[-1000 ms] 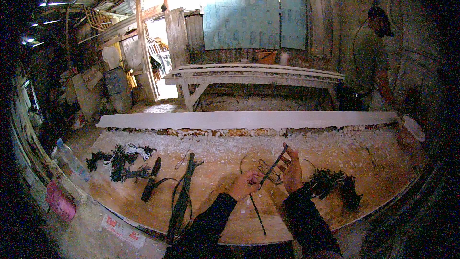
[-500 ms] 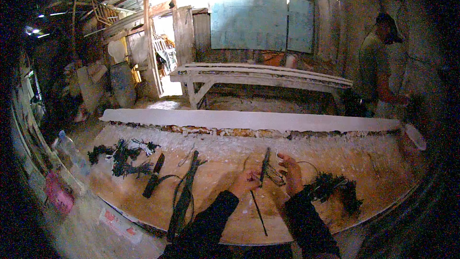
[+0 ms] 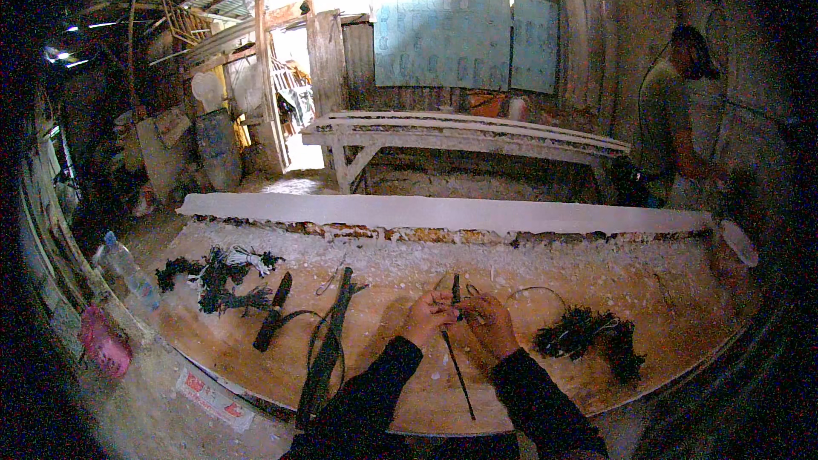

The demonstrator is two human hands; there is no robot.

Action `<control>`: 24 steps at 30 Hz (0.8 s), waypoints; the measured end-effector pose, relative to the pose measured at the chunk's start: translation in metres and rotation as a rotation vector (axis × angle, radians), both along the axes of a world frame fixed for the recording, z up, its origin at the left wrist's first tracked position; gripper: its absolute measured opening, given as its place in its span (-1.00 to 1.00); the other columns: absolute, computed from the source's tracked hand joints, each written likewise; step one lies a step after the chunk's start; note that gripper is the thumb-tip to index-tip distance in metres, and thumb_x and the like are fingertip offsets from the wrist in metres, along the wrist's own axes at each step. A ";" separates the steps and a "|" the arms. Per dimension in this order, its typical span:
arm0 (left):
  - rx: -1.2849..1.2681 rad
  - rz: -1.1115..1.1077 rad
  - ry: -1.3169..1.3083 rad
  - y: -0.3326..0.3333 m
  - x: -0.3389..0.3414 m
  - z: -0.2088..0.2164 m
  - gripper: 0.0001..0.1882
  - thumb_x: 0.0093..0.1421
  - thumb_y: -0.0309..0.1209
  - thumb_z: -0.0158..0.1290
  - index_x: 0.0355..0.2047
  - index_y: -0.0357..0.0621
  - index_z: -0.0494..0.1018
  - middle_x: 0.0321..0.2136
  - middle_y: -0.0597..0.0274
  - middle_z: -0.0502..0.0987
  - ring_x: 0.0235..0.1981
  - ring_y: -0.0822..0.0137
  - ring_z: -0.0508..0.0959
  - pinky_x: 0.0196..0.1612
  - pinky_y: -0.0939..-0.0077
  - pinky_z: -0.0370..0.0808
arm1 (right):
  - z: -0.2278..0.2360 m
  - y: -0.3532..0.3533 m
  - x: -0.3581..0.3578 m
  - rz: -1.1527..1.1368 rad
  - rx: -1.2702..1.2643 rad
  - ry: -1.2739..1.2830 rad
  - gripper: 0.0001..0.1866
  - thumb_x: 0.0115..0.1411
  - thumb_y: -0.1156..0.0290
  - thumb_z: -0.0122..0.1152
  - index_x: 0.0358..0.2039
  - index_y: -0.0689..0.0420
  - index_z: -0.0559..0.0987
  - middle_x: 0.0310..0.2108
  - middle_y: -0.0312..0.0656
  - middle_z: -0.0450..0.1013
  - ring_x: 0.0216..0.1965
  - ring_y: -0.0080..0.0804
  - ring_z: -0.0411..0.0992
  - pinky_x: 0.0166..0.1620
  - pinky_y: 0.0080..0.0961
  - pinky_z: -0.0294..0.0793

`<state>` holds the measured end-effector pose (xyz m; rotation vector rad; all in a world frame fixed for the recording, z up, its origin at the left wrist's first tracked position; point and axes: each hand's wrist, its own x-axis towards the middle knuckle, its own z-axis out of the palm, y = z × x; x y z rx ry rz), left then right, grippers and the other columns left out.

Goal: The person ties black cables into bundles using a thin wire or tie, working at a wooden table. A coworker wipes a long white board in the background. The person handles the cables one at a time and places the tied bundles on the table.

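Note:
Over the middle of the board, my left hand [image 3: 430, 317] has its fingers closed round a dark thin strip [image 3: 457, 290]. Close against it, my right hand [image 3: 489, 322] is closed in a pinch at the same strip, on what looks like thin cord; the fingers hide most of it. A narrow dark strip [image 3: 457, 375] slants down from below the hands toward the near edge. To the left of my left forearm lie long dark strips [image 3: 326, 358] and a dark knife-like tool [image 3: 271, 319]. Beyond my right hand rests a bundle of dark cords [image 3: 588, 336].
More dark and pale cord bundles [image 3: 226, 281] lie at the board's left. A white raised ledge [image 3: 443, 211] runs along its far side. A plastic bottle [image 3: 128, 268] and a pink item [image 3: 104, 342] are at the left. Another person [image 3: 669, 119] stands at the far right.
My right hand has come in and down to the left, meeting my left hand at the dark strip. Its raised, spread fingers have closed, and the loose loops near it are largely hidden.

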<state>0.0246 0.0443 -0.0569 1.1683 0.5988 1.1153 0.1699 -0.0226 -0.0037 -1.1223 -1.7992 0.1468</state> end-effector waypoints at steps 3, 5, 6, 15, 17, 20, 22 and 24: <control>-0.041 -0.029 -0.052 -0.002 -0.002 0.002 -0.57 -0.09 -0.57 0.14 -0.18 -0.22 0.26 -0.42 0.23 0.46 -0.43 0.40 0.49 -0.43 0.56 0.47 | 0.006 -0.006 -0.002 -0.015 0.029 -0.001 -0.75 -0.15 0.61 0.18 -0.38 0.09 0.53 -0.37 -0.20 0.46 -0.25 -0.21 0.38 -0.15 -0.42 0.38; -0.009 -0.021 -0.060 -0.005 -0.002 0.007 -0.57 -0.09 -0.55 0.15 -0.18 -0.22 0.26 -0.40 0.21 0.46 -0.44 0.40 0.49 -0.44 0.57 0.46 | 0.011 -0.010 -0.004 -0.028 0.029 -0.019 -0.72 -0.17 0.60 0.20 -0.36 0.08 0.53 -0.37 -0.20 0.46 -0.25 -0.22 0.39 -0.15 -0.42 0.38; -0.021 0.003 -0.055 -0.007 -0.001 0.010 -0.57 -0.09 -0.55 0.15 -0.18 -0.22 0.26 -0.40 0.21 0.46 -0.45 0.41 0.48 -0.44 0.58 0.45 | 0.013 -0.011 -0.005 -0.035 0.029 -0.027 -0.71 -0.17 0.59 0.21 -0.34 0.08 0.54 -0.36 -0.20 0.46 -0.25 -0.22 0.39 -0.15 -0.42 0.38; -0.047 -0.003 -0.039 -0.018 -0.005 0.028 -0.59 -0.07 -0.50 0.14 -0.19 -0.17 0.28 -0.43 0.24 0.48 -0.45 0.43 0.47 -0.44 0.61 0.42 | 0.016 -0.016 -0.007 -0.112 0.149 -0.052 -0.72 -0.22 0.58 0.25 -0.39 0.08 0.53 -0.37 -0.18 0.42 -0.30 -0.21 0.39 -0.23 -0.41 0.39; -0.083 -0.010 -0.037 -0.018 -0.005 0.026 -0.61 -0.05 -0.49 0.13 -0.19 -0.15 0.28 -0.44 0.26 0.48 -0.44 0.44 0.47 -0.43 0.59 0.42 | 0.015 -0.015 -0.006 -0.116 0.205 -0.103 -0.73 -0.23 0.58 0.25 -0.42 0.07 0.53 -0.38 -0.19 0.42 -0.32 -0.22 0.39 -0.25 -0.41 0.39; -0.105 0.020 -0.062 -0.019 -0.001 0.025 -0.64 -0.03 -0.49 0.11 -0.20 -0.11 0.29 -0.44 0.29 0.48 -0.44 0.44 0.46 -0.42 0.59 0.43 | 0.013 -0.015 -0.005 -0.132 0.247 -0.121 -0.75 -0.24 0.58 0.25 -0.45 0.05 0.54 -0.39 -0.20 0.42 -0.34 -0.23 0.39 -0.28 -0.42 0.38; -0.152 -0.008 -0.077 -0.020 -0.001 0.025 -0.67 -0.03 -0.47 0.11 -0.22 -0.10 0.32 -0.43 0.31 0.48 -0.44 0.44 0.46 -0.42 0.60 0.43 | 0.012 -0.014 -0.004 -0.129 0.269 -0.118 -0.75 -0.24 0.57 0.25 -0.46 0.03 0.54 -0.41 -0.21 0.43 -0.35 -0.24 0.39 -0.30 -0.43 0.37; -0.229 -0.067 -0.111 -0.021 -0.004 0.028 -0.71 -0.02 -0.45 0.11 -0.25 -0.10 0.34 -0.43 0.32 0.47 -0.43 0.44 0.47 -0.41 0.61 0.43 | 0.011 -0.015 -0.003 -0.111 0.296 -0.121 -0.76 -0.25 0.57 0.25 -0.47 0.03 0.54 -0.42 -0.23 0.43 -0.36 -0.24 0.40 -0.31 -0.43 0.37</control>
